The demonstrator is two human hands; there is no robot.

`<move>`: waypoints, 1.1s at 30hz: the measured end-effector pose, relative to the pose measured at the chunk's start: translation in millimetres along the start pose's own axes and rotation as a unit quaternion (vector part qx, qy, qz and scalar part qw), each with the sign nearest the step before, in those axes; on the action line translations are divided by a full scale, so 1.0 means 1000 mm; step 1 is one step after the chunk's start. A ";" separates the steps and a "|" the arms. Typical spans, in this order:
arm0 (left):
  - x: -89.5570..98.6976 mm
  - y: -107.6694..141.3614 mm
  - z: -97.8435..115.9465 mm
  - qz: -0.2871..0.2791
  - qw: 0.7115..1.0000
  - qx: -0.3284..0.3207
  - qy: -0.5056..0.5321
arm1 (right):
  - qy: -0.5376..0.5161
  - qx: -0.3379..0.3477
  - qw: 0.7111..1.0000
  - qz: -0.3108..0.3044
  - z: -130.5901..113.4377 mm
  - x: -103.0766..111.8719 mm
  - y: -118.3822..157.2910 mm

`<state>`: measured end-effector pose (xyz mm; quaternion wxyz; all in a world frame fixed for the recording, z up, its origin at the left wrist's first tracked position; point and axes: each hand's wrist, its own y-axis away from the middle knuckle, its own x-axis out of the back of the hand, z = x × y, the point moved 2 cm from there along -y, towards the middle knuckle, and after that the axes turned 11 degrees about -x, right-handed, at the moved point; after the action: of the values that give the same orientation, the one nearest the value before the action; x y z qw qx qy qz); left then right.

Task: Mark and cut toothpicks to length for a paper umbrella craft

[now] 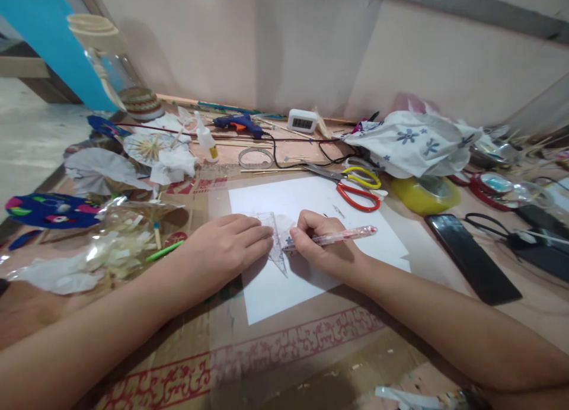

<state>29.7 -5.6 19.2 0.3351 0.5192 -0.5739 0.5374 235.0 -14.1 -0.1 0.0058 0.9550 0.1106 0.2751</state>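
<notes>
A sheet of white paper (262,297) lies on cardboard in front of me. On it, my left hand (231,241) rests flat with its fingers stretched over a clear triangular set square (278,253), pressing it down. My right hand (326,241) pinches a clear pen with red marks (349,235), its tip end low at the set square's edge. Under and beside the set square is a small pale piece with a blue flower print (288,242), partly covered by my fingers.
Scissors with yellow and red handles (358,197) overlap the paper's far edge. Tape (424,194) and a black phone (473,259) lie right. Flower-print cloth (413,140), a digital clock (302,121), a glue gun (240,124) and a glue bottle (205,138) stand behind; paper scraps crowd the left.
</notes>
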 end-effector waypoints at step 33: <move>-0.002 0.000 -0.001 -0.004 1.000 0.003 0.011 | -0.021 -0.005 1.000 -0.015 0.001 -0.001 -0.002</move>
<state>29.5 -4.6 17.8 0.3420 0.5163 -0.5669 0.5432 234.0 -12.9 -1.8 0.0171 0.9588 0.1232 0.2555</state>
